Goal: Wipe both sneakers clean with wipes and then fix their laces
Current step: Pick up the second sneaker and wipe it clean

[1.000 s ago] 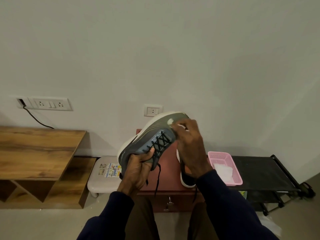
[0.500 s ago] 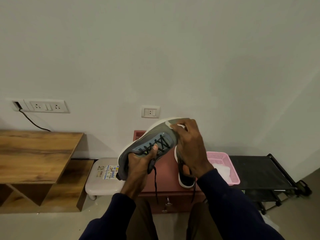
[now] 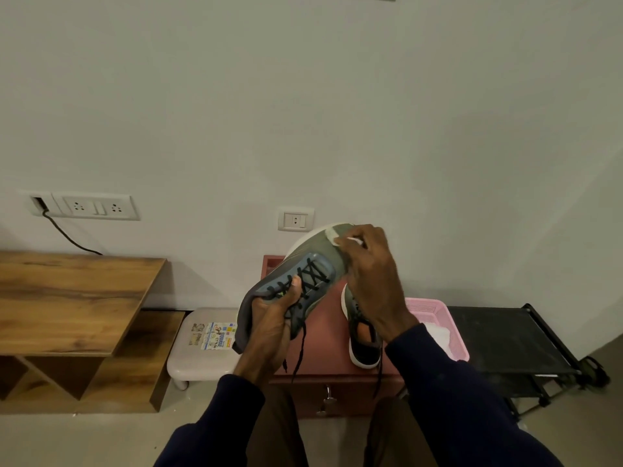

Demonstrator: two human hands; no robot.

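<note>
My left hand (image 3: 273,326) grips a grey sneaker (image 3: 305,264) with black laces by its heel and tongue, holding it tilted in the air, toe up and away. My right hand (image 3: 371,278) presses a white wipe (image 3: 332,234) against the toe of that sneaker, fingers curled round the wipe. The second sneaker (image 3: 362,335) lies on the red table (image 3: 323,348) below my right wrist, partly hidden by it, its loose lace hanging over the table's front edge.
A pink basket (image 3: 448,326) holding white wipes sits at the red table's right end, beside a black rack (image 3: 512,335). A white stool (image 3: 202,345) stands left of the table, then a wooden desk (image 3: 67,298). Wall sockets are behind.
My hands and the sneaker sit slightly lower in view, while the wipe stays pressed at the toe.
</note>
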